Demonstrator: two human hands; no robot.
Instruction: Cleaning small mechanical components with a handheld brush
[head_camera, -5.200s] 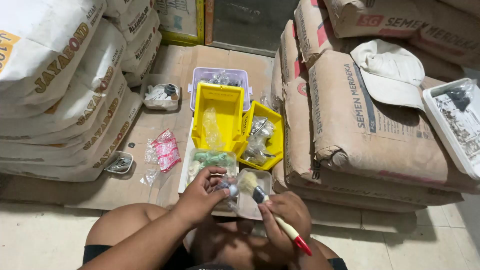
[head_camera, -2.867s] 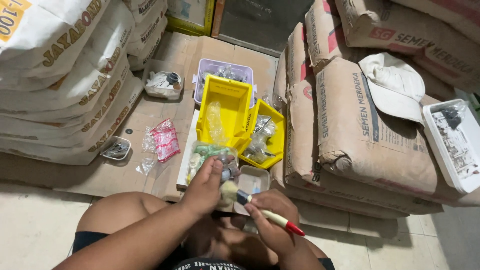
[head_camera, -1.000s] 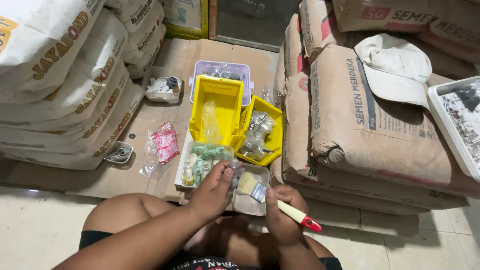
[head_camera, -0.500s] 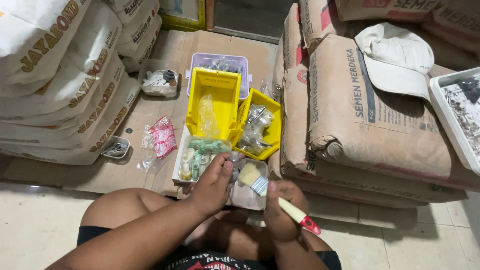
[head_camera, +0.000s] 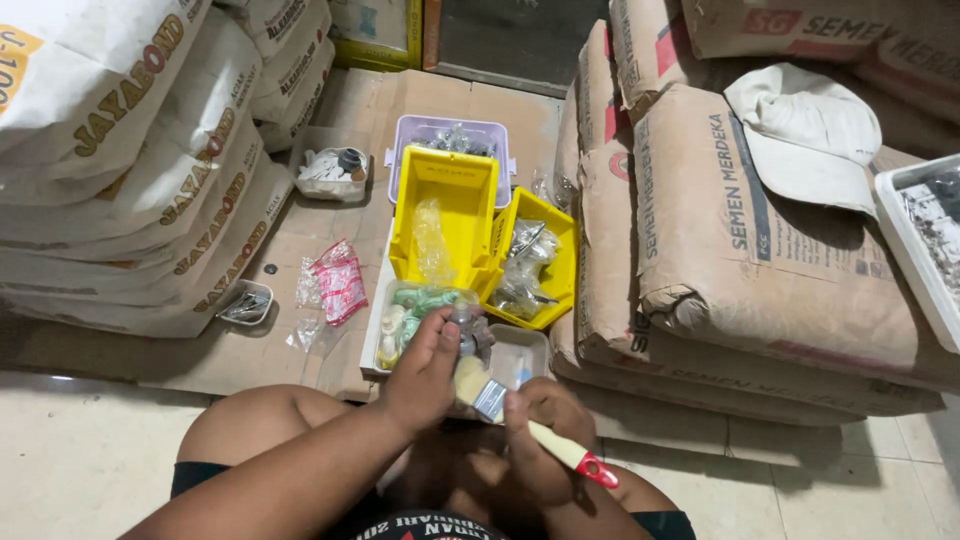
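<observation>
My left hand (head_camera: 425, 372) grips a small grey metal fitting (head_camera: 470, 333) just above a clear plastic tray (head_camera: 530, 348). My right hand (head_camera: 540, 435) holds a paintbrush (head_camera: 500, 405) with a pale handle, red tip and light bristles. The bristles touch the underside of the fitting near my left thumb. A second clear tray (head_camera: 400, 325) with green and white fittings lies just left of the fitting, partly hidden by my left hand.
Two yellow bins (head_camera: 443, 215) and a lilac tub (head_camera: 450, 140) stand on cardboard ahead. Cement sacks (head_camera: 740, 230) with a white cap (head_camera: 805, 130) rise at right, white sacks (head_camera: 130, 160) at left. Small bags (head_camera: 338, 285) and little trays (head_camera: 245, 303) lie on the left.
The brush head has dropped lower and nearer to me, now under the fitting. My left hand stays on the fitting with little shift.
</observation>
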